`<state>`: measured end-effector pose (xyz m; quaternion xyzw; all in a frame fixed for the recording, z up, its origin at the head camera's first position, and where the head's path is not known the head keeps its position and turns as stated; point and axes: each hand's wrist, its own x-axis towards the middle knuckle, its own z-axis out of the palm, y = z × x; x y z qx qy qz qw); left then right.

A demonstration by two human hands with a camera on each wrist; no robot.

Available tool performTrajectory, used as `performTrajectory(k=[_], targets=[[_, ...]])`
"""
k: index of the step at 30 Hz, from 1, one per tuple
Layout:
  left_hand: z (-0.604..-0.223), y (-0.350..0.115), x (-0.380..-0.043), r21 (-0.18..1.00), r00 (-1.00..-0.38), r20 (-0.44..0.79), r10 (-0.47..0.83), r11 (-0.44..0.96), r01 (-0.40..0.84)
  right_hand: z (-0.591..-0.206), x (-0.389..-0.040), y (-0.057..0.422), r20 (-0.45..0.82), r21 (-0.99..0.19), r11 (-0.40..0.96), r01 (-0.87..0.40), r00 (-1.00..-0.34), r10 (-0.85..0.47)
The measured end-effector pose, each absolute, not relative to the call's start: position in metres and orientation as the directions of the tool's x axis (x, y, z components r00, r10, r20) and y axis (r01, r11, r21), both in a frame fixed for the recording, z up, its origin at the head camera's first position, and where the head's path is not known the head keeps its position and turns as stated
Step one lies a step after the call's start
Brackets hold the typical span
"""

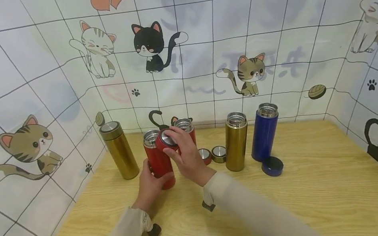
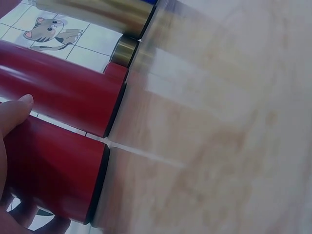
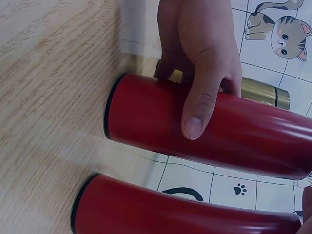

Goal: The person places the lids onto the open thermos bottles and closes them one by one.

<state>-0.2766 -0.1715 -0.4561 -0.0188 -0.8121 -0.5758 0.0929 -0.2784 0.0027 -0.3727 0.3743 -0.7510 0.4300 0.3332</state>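
My left hand (image 1: 149, 186) grips the lower part of a red thermos bottle (image 1: 157, 160), which stands upright on the table with its steel mouth uncovered. In the left wrist view the thumb lies along the side of that red bottle (image 2: 53, 168). My right hand (image 1: 188, 156) pinches a red lid (image 1: 167, 138) with a steel top, tilted and just right of the bottle's mouth. A second red bottle (image 1: 185, 125), lidless too, stands close behind and is partly hidden by the right hand. The right wrist view has the left hand (image 3: 207, 58) across the gripped bottle.
A capped gold bottle (image 1: 120, 152) stands at the left. To the right are an uncapped gold bottle (image 1: 236, 143) and an uncapped blue bottle (image 1: 265, 133). A red lid (image 1: 205, 156), a gold lid (image 1: 219, 154) and a blue lid (image 1: 272, 166) lie on the wooden table (image 1: 329, 187).
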Motion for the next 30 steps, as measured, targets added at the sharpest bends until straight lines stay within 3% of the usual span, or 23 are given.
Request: performTrajectory(k=[11,30], targets=[[-0.454,-0.171,-0.271,0.930,-0.985,0.166,-0.052,0.342,0.138,-0.364,-0.281,0.001,0.836,-0.365,0.339,-0.867,-0.465,-0.291],[-0.450,-0.170,-0.269,0.930,-0.990,0.140,-0.029,0.347,0.122,-0.350,-0.284,-0.004,0.790,-0.395,0.364,-0.844,-0.514,-0.335]])
